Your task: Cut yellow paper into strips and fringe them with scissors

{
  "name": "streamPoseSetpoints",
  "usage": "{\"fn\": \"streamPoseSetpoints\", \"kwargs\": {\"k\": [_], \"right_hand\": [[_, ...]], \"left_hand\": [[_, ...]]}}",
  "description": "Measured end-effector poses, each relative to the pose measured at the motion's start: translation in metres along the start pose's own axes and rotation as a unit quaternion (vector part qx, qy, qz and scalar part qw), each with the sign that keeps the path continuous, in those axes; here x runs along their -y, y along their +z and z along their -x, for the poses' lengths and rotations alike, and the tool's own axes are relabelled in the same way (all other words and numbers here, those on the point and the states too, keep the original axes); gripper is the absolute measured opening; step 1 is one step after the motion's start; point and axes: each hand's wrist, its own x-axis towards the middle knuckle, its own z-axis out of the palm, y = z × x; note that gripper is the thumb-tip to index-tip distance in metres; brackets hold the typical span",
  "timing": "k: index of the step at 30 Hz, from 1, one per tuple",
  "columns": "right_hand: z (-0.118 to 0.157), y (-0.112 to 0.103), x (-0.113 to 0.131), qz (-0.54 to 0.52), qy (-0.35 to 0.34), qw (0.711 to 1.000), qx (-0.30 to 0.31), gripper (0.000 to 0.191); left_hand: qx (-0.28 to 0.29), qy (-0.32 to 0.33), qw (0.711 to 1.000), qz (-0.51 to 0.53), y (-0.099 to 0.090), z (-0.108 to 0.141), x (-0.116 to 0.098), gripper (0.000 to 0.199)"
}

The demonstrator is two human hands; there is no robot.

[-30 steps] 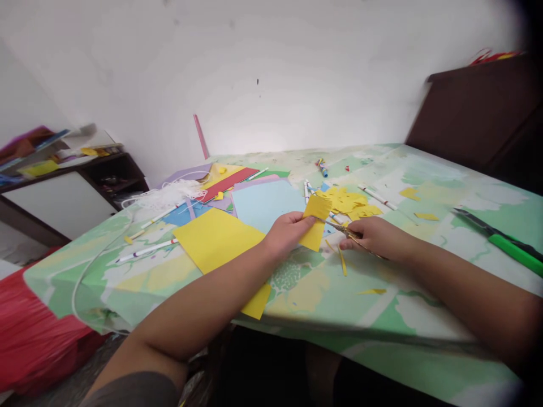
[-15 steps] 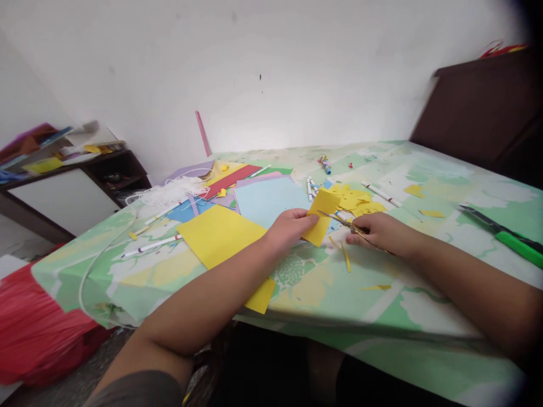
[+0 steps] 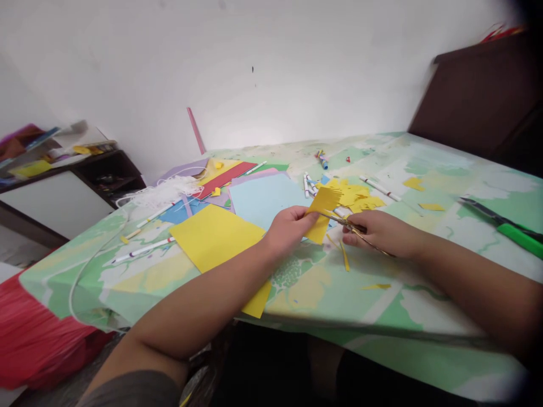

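My left hand (image 3: pixel 286 229) pinches a small piece of yellow paper (image 3: pixel 323 204) whose upper right edge is cut into a fringe. Gold-coloured scissors (image 3: pixel 355 227) are gripped in my right hand (image 3: pixel 377 232), with their blades at the paper's right edge. Behind the two hands lies a pile of cut yellow paper pieces (image 3: pixel 352 193). Thin yellow strips (image 3: pixel 344 257) rest on the tablecloth just below the scissors. A larger yellow sheet (image 3: pixel 216 234) lies to the left, partly under my left forearm.
A light blue sheet (image 3: pixel 261 198) lies among other coloured papers. White string (image 3: pixel 169 192) is heaped at the left, near several markers (image 3: pixel 144 250). Larger scissors with a green handle (image 3: pixel 520 238) lie at the right. A red plastic bag (image 3: pixel 38 333) hangs beside the table's left side.
The scissors' blades have closed somewhat on the yellow paper, and its fringed edge shows more clearly. The whole view has shifted slightly; both hands keep their holds.
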Motion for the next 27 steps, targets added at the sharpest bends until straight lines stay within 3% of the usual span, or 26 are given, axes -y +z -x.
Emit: {"fn": "streamPoseSetpoints", "kwargs": {"k": [14,19,27], "right_hand": [[0.0015,-0.0017,0.0077,0.015,0.032,0.999,-0.026,0.048],[0.0014,-0.0029,0.0049,0.001,0.036,0.999,-0.017,0.049],[0.0020,0.0000,0.0023,-0.018,-0.002,1.000,-0.001,0.048]], "left_hand": [[0.008,0.027,0.999,-0.023,-0.0048,0.0017,-0.0038,0.023],[0.042,-0.001,0.999,-0.019,-0.0054,0.0020,-0.0056,0.019],[0.009,0.006,1.000,0.008,-0.0050,0.0003,-0.0055,0.018]]}}
